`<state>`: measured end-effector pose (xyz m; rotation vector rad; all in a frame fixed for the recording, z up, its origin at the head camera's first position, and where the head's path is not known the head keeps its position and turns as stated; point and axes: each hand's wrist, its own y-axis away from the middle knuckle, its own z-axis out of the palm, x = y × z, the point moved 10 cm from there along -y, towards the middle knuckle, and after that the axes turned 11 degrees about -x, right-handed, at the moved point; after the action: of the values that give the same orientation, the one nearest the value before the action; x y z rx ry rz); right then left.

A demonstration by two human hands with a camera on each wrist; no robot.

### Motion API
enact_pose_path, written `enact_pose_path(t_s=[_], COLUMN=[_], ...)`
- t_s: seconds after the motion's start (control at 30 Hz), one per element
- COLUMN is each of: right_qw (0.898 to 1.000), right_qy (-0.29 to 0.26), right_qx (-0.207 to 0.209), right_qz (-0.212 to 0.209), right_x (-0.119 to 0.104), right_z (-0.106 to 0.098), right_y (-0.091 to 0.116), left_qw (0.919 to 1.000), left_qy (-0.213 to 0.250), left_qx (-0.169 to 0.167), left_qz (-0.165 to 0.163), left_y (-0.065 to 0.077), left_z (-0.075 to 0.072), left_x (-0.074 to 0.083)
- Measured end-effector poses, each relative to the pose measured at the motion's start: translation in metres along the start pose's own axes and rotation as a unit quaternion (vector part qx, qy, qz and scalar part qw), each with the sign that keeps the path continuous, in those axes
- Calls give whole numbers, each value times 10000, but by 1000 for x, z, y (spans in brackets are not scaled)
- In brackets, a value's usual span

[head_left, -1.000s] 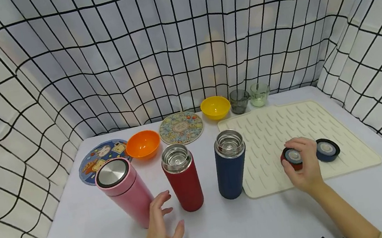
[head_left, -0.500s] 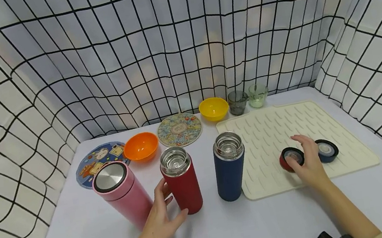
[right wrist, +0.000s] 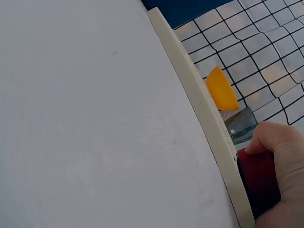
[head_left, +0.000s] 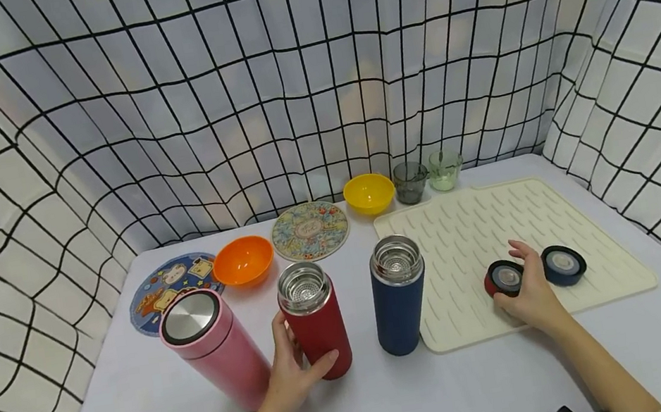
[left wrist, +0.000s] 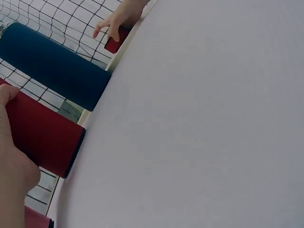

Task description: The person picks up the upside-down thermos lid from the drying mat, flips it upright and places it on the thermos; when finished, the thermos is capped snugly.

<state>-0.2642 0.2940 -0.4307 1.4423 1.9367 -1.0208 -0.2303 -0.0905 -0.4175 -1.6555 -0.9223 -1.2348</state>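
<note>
A red thermos (head_left: 323, 335) without a lid stands upright, its steel mouth and strainer facing up. My left hand (head_left: 292, 375) grips its body from the left, thumb across the front, fingers partly hidden behind. On the cream mat (head_left: 463, 236), my right hand (head_left: 533, 297) holds a red lid (head_left: 504, 277), inner side up, with the thumb at its near left side and one finger raised. The right wrist view shows the thumb bent onto the lid's red side (right wrist: 259, 171). Right beside that hand lies a dark blue lid (head_left: 563, 264), also inner side up.
An open blue thermos (head_left: 400, 317) stands right of the red one, at the mat's edge. A capped pink thermos (head_left: 221, 354) is close left of my left hand. Behind are an orange bowl (head_left: 244, 261), a yellow bowl (head_left: 369, 194), two glasses (head_left: 410, 183) and round mats (head_left: 311, 232).
My left hand has moved right from beside the pink thermos and closed round the red one. The right hand's fingers loosened from the red lid, and its thumb has shifted to the near side.
</note>
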Motion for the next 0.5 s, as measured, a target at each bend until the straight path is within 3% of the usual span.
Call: enact_pose_path(t_s=[0.1,0.33,0.5], right_qw=[9998,9970,9952], right_qy=[106,160,-344], right_qx=[2,-45,211], right_qz=[190,756,894], right_x=[3,10,12], right_z=[-1,0,-4], right_y=[0,5,8], left_qw=[9994,9955,9889], left_qy=[240,950,1257], left_qx=[-19,-25,-289], left_qz=[239,60,740], left_y=[1,9,10], left_z=[2,3,5], left_x=[-5,-26,-13])
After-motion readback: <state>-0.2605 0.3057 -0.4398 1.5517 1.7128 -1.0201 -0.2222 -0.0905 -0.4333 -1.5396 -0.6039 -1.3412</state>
